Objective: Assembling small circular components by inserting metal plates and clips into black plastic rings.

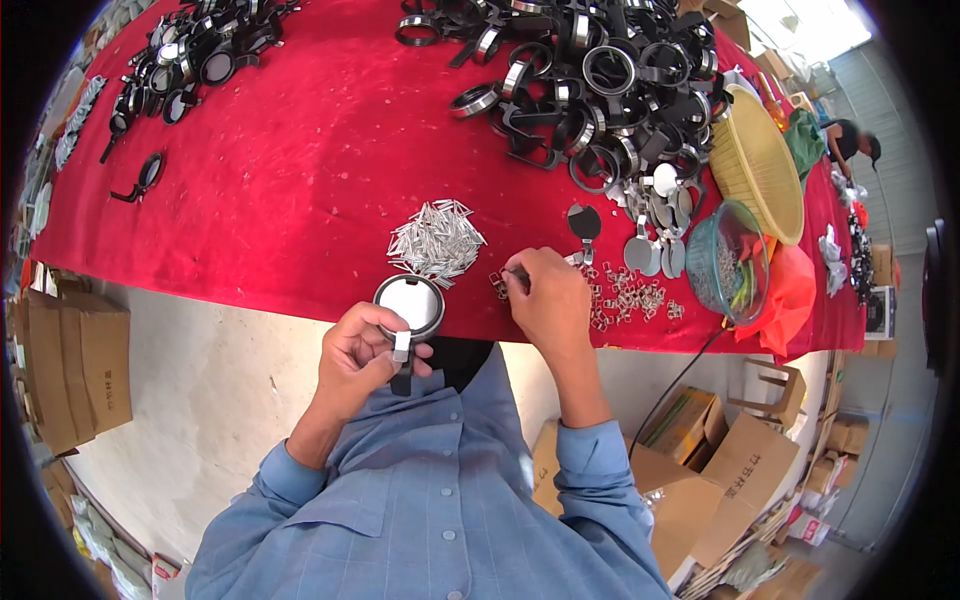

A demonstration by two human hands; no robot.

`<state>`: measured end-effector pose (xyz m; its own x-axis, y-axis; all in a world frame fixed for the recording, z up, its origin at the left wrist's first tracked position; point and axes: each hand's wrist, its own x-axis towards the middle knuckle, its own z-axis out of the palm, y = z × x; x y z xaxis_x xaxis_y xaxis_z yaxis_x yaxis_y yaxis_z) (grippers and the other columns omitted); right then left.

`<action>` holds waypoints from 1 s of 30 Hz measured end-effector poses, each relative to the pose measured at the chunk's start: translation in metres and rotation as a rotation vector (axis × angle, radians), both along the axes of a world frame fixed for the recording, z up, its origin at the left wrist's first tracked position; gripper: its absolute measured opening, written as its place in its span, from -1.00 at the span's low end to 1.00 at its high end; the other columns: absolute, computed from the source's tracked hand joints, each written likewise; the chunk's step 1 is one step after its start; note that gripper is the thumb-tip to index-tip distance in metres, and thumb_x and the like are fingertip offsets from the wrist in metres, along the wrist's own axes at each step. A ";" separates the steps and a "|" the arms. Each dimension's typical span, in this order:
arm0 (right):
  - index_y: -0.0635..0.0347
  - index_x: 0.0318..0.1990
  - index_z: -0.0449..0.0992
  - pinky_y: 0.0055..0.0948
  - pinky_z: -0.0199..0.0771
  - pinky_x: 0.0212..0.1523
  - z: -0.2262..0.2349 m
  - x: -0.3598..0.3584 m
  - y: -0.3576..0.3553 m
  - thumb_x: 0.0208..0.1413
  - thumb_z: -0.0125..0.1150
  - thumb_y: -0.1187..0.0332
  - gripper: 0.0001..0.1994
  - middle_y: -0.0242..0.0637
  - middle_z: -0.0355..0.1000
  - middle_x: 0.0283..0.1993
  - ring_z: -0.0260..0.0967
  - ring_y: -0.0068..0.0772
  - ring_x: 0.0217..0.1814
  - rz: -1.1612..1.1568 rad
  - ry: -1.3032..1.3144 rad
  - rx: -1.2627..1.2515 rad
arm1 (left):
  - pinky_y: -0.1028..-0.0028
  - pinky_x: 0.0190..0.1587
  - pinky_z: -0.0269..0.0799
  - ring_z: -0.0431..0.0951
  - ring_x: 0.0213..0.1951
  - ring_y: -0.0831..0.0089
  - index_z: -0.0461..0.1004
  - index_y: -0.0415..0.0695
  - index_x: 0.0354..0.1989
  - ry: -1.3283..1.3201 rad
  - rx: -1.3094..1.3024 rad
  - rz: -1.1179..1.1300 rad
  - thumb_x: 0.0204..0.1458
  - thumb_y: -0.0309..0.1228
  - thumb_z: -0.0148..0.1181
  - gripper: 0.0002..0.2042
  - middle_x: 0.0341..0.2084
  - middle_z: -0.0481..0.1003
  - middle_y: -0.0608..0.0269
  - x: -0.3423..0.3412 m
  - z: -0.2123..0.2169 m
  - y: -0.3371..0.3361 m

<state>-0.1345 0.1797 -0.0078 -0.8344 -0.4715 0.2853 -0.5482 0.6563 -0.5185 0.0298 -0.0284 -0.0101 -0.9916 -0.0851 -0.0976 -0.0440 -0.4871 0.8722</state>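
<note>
Lying in the left grip [362, 350] at the front edge of the red-covered counter [320, 130], a round black-rimmed lid [411, 300] is held with its pale disc face up and its black strap pointed toward the body. A small silver tab [402, 346] is pressed under the left thumb, over the strap. The right grip [553, 295] is placed low over the counter, at the left end of a scatter of small metal clips [627, 298]; its thumb and fingertips are drawn close together, but whether anything is pinched between them cannot be told.

Just beyond the lid, a mound of slim silver pins [435, 240] is piled. Behind the clips, a dark disc [584, 222] and a cluster of silver discs [662, 250] are laid. A large heap of black-and-silver ring parts [610, 90] is stacked at the far right, and a smaller heap of similar parts [195, 60] is gathered at the far left, with a single ring part [150, 172] set apart nearer the front. On the right, a teal bowl [712, 265], a yellow basket [757, 160] and an orange-red bag [785, 300] are grouped.
</note>
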 end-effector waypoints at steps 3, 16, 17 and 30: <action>0.18 -0.35 0.50 -0.11 0.55 -0.38 -0.003 -0.002 -0.005 -0.02 0.35 0.41 -0.87 -0.15 0.44 -0.37 0.53 0.02 -0.34 0.031 0.026 0.200 | 0.30 -0.08 0.69 0.69 -0.14 0.25 0.34 -0.26 -0.02 0.007 0.001 0.038 0.09 -0.69 0.01 -0.73 -0.17 0.55 -0.07 -0.001 -0.001 -0.003; 0.20 -0.31 0.59 -0.43 0.41 -0.46 0.019 -0.015 -0.015 0.00 0.32 0.54 -0.91 -0.27 0.57 -0.44 0.49 -0.38 -0.50 -0.082 -0.327 -0.313 | 0.35 -0.17 0.69 0.69 -0.20 0.27 0.37 -0.24 0.03 -0.068 0.022 0.126 0.03 -0.61 0.01 -0.66 -0.14 0.56 -0.07 -0.021 0.009 -0.007; 0.21 -0.30 0.59 -0.55 0.35 -0.48 0.021 -0.012 -0.017 0.02 0.32 0.55 -0.91 -0.36 0.56 -0.46 0.44 -0.55 -0.52 -0.102 -0.447 -0.419 | 0.35 -0.18 0.69 0.69 -0.20 0.28 0.37 -0.24 0.03 -0.079 0.026 0.130 0.03 -0.61 0.01 -0.67 -0.14 0.56 -0.07 -0.023 0.010 -0.007; 0.23 -0.32 0.55 -0.70 0.21 -0.45 -0.013 -0.040 0.001 0.07 0.29 0.59 -0.93 -0.59 0.35 -0.51 0.20 -0.81 -0.48 -0.271 -0.271 -0.730 | 0.42 -0.22 0.70 0.68 -0.19 0.33 0.39 -0.21 0.01 -0.034 0.040 0.148 0.14 -0.56 0.02 -0.74 -0.11 0.54 -0.06 -0.033 0.013 -0.005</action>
<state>-0.1747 0.1808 -0.0210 -0.9766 -0.0172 0.2144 -0.2136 0.1941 -0.9574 -0.0029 -0.0336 0.0024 -0.9644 -0.2258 -0.1374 0.0016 -0.5248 0.8512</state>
